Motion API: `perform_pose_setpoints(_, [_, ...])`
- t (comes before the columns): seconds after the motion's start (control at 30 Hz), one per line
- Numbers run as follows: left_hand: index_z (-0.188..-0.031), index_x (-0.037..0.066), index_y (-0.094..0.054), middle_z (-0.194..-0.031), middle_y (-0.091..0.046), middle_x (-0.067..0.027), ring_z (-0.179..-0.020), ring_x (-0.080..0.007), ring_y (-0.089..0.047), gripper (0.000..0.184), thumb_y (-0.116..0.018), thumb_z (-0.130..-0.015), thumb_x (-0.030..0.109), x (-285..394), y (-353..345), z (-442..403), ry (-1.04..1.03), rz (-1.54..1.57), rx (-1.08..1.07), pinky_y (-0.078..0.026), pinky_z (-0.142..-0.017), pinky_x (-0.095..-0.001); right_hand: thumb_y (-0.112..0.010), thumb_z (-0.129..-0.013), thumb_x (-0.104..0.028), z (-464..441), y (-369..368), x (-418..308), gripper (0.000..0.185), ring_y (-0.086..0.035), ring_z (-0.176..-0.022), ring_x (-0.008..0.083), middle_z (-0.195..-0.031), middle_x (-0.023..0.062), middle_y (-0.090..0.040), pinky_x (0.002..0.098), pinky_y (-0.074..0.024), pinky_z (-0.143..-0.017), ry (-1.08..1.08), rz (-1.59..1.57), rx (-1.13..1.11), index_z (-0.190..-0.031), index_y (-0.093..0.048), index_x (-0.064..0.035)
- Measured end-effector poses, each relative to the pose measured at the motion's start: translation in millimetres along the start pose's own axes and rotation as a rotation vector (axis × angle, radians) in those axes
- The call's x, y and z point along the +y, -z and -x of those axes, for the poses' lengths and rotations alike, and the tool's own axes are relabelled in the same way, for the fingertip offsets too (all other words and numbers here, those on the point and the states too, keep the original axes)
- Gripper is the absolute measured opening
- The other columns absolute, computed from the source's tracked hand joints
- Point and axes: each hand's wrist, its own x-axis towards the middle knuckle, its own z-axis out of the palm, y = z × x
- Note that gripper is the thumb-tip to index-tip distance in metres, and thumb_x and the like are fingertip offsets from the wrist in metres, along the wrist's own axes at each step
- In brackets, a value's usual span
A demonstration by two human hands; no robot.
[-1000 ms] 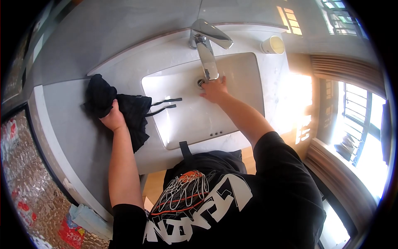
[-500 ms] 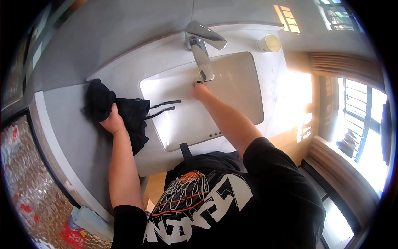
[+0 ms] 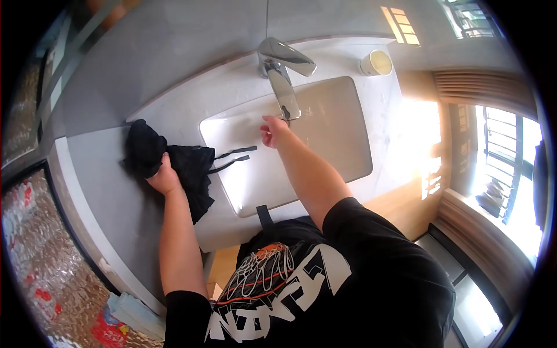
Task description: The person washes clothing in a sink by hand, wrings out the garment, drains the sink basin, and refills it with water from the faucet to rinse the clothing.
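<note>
A crumpled black cloth item (image 3: 190, 174) lies over the counter at the sink's left side, and its two thin straps reach over the basin. My left hand (image 3: 166, 176) is closed on its bunched upper part, fingers partly hidden by the fabric. Over the white sink basin (image 3: 331, 130), just below and left of the faucet's spout, is my right hand (image 3: 274, 132). Its fingers are loosely curled and apart, with nothing visible in them. The chrome faucet (image 3: 282, 75) stands at the back of the basin, its lever pointing right.
A white paper cup (image 3: 376, 62) is on the counter (image 3: 386, 127) at the back right. On the left, a low ledge (image 3: 87, 209) borders a surface with a pale blue cloth (image 3: 133, 313) and a red packet (image 3: 109, 332). A bright window (image 3: 505, 156) is at the right.
My right hand has shifted left from beneath the spout, and its fingers now show. The left hand keeps its hold on the black cloth item. The view has shifted slightly.
</note>
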Motion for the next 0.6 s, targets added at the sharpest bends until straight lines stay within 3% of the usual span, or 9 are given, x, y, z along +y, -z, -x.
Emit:
perform_pose_setpoints(0.1, [-0.111, -0.011, -0.066, -0.115, -0.07, -0.0141, -0.102, -0.0238, -0.066, 0.041, -0.079, -0.075, 0.006, -3.4, 2.3, -2.7, -0.005, -0.045, -0.026, -0.049, -0.095, -0.0331, -0.067, -0.091, -0.028, -4.8, -0.8, 1.5, 0.027, -0.045, -0.051, 0.0127, -0.071, 0.0043, -0.054, 0.0263, -0.0389, -0.041, 0.015, 0.015, -0.003, -0.086, -0.053, -0.0059])
perform_pose_setpoints(0.2, [-0.109, -0.01, -0.066, -0.114, -0.071, -0.0146, -0.102, -0.0251, -0.067, 0.039, -0.078, -0.075, 0.004, 1.8, 2.6, -1.3, -0.052, -0.08, -0.049, -0.05, -0.096, -0.034, -0.063, -0.093, -0.027, -3.1, -0.5, -1.5, 0.02, -0.045, -0.057, 0.0133, -0.082, 0.0047, -0.056, 0.0253, -0.0375, -0.047, -0.007, 0.042, -0.007, -0.097, -0.052, -0.0097])
perform_pose_setpoints(0.6, [-0.108, -0.009, -0.067, -0.113, -0.071, -0.014, -0.101, -0.0253, -0.068, 0.036, -0.077, -0.075, 0.004, 0.8, 1.3, -0.8, -0.051, -0.039, -0.034, -0.05, -0.094, -0.0341, -0.067, -0.088, -0.022, -8.4, -0.3, 2.6, 0.02, -0.048, -0.061, 0.0141, -0.079, 0.0029, -0.052, 0.0267, -0.041, -0.049, -0.001, 0.09, 0.011, -0.09, -0.051, -0.0103])
